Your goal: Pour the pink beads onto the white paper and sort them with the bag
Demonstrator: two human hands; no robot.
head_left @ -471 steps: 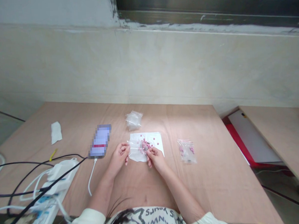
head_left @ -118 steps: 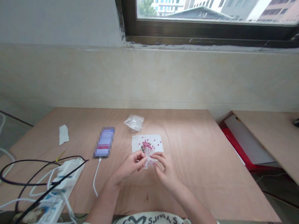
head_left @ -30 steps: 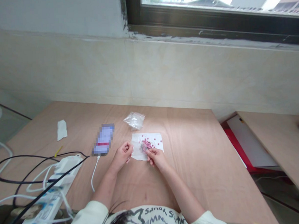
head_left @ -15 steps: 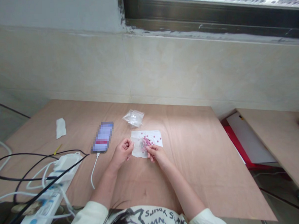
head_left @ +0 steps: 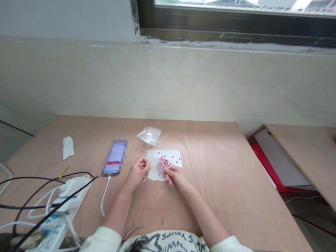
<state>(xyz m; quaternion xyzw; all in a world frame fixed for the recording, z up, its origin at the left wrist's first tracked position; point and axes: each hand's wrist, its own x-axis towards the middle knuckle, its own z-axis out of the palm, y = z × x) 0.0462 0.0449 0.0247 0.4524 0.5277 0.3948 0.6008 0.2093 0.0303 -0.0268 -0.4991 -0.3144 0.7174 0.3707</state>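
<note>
Several small pink-red beads (head_left: pixel 165 161) lie on a white sheet of paper (head_left: pixel 154 175) in the middle of the table, most of them heaped and a few scattered to the right. My left hand (head_left: pixel 138 169) is at the sheet's left edge with its fingers curled in a pinch; whatever it holds is too fine to make out. At the right lower edge, my right hand (head_left: pixel 175 174) pinches thumb and forefinger together beside the heap. What lies between those fingertips is hidden. Something clear and shiny, perhaps thin plastic, shows over the beads' left side.
Behind the sheet lies a clear plastic bag (head_left: pixel 150 136). A phone (head_left: pixel 115 158) on a white cable lies left of my hands. Farther left are a paper scrap (head_left: pixel 68 148) and a power strip (head_left: pixel 57 227) with tangled cables. A second table (head_left: pixel 310 145) stands at the right.
The camera view has tilted up slightly, so everything sits a little lower. Both hands keep nearly the same pose over the paper.
</note>
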